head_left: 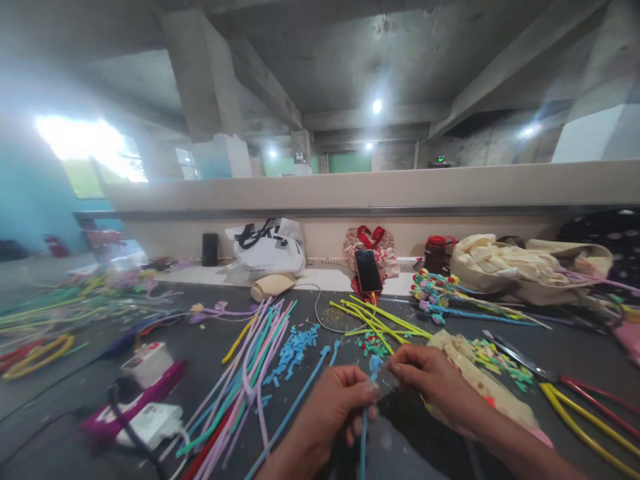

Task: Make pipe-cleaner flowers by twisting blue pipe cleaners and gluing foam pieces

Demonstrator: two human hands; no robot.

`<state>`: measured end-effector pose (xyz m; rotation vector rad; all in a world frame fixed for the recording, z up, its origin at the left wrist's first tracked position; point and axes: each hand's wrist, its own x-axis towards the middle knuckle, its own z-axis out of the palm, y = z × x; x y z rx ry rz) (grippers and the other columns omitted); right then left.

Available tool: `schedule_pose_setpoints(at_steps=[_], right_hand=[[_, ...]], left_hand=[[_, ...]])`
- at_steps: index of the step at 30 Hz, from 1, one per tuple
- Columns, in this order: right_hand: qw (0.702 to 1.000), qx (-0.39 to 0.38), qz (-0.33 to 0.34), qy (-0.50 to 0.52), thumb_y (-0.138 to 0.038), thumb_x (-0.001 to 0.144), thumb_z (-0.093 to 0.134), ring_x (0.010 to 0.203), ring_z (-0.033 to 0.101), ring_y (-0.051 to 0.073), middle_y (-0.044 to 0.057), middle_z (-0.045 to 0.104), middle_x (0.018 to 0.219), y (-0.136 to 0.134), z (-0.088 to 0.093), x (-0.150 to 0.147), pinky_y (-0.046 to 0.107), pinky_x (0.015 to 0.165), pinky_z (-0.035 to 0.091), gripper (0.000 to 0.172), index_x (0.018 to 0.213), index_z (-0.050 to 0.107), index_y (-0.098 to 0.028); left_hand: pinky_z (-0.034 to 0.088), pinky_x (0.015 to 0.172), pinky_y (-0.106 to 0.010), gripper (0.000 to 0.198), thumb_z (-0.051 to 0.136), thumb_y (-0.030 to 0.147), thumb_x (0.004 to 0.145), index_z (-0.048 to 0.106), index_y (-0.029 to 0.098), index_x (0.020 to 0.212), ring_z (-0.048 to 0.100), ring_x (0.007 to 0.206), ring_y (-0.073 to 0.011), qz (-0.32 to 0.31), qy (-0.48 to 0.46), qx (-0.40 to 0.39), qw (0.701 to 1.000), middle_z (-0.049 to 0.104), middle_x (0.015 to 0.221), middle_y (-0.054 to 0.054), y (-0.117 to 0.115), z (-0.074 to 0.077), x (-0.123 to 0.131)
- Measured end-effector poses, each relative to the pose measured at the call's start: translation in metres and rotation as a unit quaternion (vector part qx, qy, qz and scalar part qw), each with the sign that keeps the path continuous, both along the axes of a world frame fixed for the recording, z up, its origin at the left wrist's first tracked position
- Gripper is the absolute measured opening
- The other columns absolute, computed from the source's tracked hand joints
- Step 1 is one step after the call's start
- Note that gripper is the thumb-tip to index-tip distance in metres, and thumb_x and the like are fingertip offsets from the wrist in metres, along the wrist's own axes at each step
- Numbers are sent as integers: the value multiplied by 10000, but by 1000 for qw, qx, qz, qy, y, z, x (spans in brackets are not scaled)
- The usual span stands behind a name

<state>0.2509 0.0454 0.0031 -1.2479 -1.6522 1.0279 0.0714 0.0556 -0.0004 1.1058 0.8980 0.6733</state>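
Note:
My left hand [333,403] pinches a light blue fuzzy pipe cleaner [364,443] that hangs down below the fingers. At its top sits a small blue tuft [375,364], just above the left fingertips. Close to the right of that tuft, my right hand [433,380] has thumb and forefinger pressed together; whatever they hold is too small to make out. Left of my left hand lie more blue pipe cleaners [305,393] with thickened tips. Short cut blue pieces [296,350] are heaped behind them.
Pink, teal and purple pipe cleaners [250,387] lie to the left, near a purple power strip [135,403] with chargers. Yellow pipe cleaners [367,317] lie ahead. Scissors [525,360] and green cut pieces [505,367] are at right. Behind stand a phone [369,270] and a white bag [273,250].

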Motion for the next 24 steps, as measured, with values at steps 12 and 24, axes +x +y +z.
schedule_pose_setpoints(at_steps=[12, 24], right_hand=[[987, -121, 37, 101, -529, 696, 513, 363, 459, 61, -36, 514, 500, 2, -2, -6, 140, 301, 311, 398, 675, 537, -133], [985, -153, 34, 69, -388, 666, 543, 354, 465, 58, -61, 485, 447, -1, -5, -7, 123, 297, 327, 254, 700, 578, -138]], left_hand=[[240, 265, -137, 206, 582, 320, 601, 476, 150, 649, 360, 256, -38, -49, 135, 32, 989, 553, 429, 27, -6, 3, 10], [261, 277, -134, 104, 532, 236, 627, 500, 144, 664, 373, 269, -37, -58, 144, 58, 986, 557, 441, 30, -8, -6, 10]])
